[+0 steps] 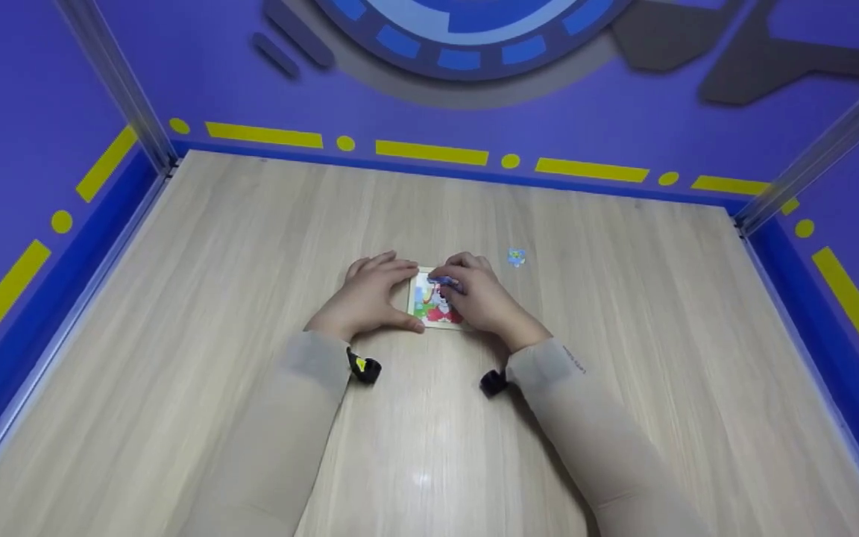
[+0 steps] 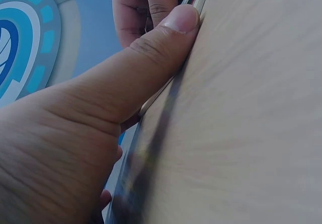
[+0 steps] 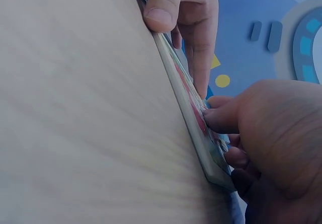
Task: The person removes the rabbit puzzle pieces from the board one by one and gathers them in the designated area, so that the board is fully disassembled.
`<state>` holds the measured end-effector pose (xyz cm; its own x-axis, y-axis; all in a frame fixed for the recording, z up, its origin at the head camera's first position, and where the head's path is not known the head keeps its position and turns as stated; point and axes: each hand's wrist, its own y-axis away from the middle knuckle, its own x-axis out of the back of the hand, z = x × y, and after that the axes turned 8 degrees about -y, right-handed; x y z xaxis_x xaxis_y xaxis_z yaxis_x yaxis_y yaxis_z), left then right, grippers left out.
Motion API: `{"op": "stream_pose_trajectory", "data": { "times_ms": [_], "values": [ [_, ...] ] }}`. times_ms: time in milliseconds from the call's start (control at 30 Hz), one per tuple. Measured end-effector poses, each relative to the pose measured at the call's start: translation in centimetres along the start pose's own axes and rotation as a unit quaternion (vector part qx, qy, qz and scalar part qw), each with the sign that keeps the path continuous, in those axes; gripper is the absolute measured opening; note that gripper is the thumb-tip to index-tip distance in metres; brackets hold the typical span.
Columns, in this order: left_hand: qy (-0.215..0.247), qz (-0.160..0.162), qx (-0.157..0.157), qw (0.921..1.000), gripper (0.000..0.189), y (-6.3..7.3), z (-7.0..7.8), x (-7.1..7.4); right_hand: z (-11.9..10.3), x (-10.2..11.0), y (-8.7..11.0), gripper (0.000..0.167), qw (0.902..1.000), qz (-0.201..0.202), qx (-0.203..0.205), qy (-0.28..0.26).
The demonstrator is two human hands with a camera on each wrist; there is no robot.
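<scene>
A small jigsaw puzzle board (image 1: 422, 306) with a pale wooden rim and a colourful picture lies between the hands. My left hand (image 1: 370, 294) holds it at its left side, the thumb on the near edge and a fingertip at the far left corner. Over the right part of the board, my right hand (image 1: 483, 294) pinches a bluish puzzle piece (image 1: 443, 281) between thumb and fingers, covering some of the picture. In the right wrist view, the right thumb (image 3: 221, 116) is close over the board's face (image 3: 193, 108).
One loose blue puzzle piece (image 1: 516, 257) lies on the wooden table (image 1: 429, 447), beyond and to the right of the right hand. Blue panels (image 1: 429, 112) with yellow marks wall in the back and sides. A small black camera (image 1: 494, 383) is strapped at the right wrist.
</scene>
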<state>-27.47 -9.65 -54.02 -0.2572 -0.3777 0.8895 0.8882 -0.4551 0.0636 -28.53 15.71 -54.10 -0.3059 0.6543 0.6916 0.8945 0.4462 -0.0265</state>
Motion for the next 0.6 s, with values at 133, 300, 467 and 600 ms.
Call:
{"op": "stream_pose_trajectory", "data": {
  "times_ms": [133,300,467,600],
  "values": [
    [0.0,-0.001,-0.001,1.0,0.114,0.06,0.09,0.05,0.07,-0.04,0.09,0.037,0.9999,0.008,-0.002,-0.008],
    [-0.001,0.002,-0.002,1.0,0.114,0.03,0.11,0.04,0.09,-0.03,-0.01,0.042,0.9995,0.015,-0.024,-0.016],
    [-0.004,0.001,0.001,1.0,0.113,0.03,0.07,-0.02,0.22,0.08,-0.07,0.04,0.9998,0.007,-0.017,-0.008],
    [-0.002,-0.002,0.001,1.0,0.113,0.01,0.06,-0.05,0.31,0.19,0.03,0.042,1.0,-0.001,-0.005,0.001]
  ]
}}
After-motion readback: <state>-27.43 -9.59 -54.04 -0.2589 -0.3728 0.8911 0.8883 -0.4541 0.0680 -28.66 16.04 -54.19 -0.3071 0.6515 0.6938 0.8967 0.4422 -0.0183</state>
